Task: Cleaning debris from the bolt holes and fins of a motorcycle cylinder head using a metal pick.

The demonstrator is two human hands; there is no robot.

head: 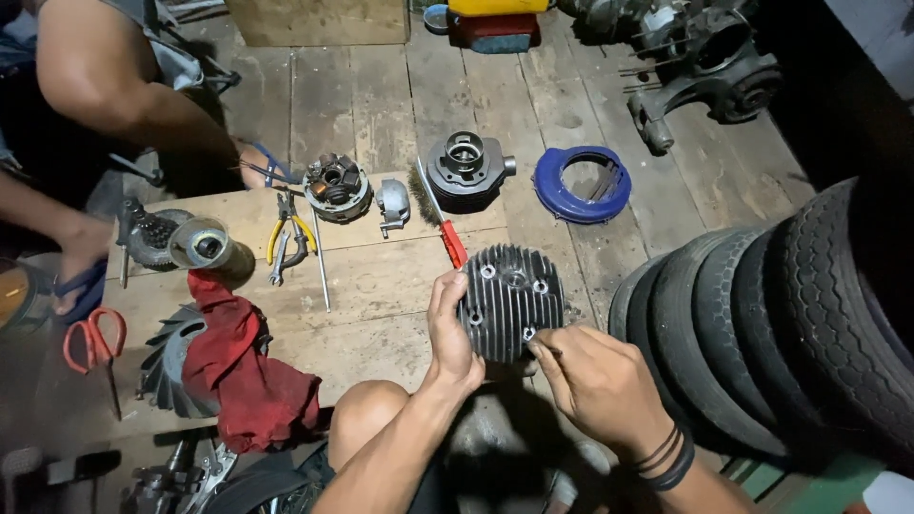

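Observation:
A round finned grey cylinder head (511, 300) with several bolt holes is held upright over the wooden board. My left hand (450, 333) grips its left rim, thumb on the front face. My right hand (595, 379) pinches at a bolt hole on the lower right edge of the head; something small may be between the fingertips, too small to tell. My bare knee (367, 414) is just below my left forearm.
On the board (371, 286) lie a red-handled wire brush (440, 219), yellow pliers (288, 238), a stator plate (335, 187), a grey cylinder (465, 168), a blue fan cover (581, 183), a red rag (243, 366) and red scissors (93, 341). Tyres (781, 324) stand right. Another person sits far left.

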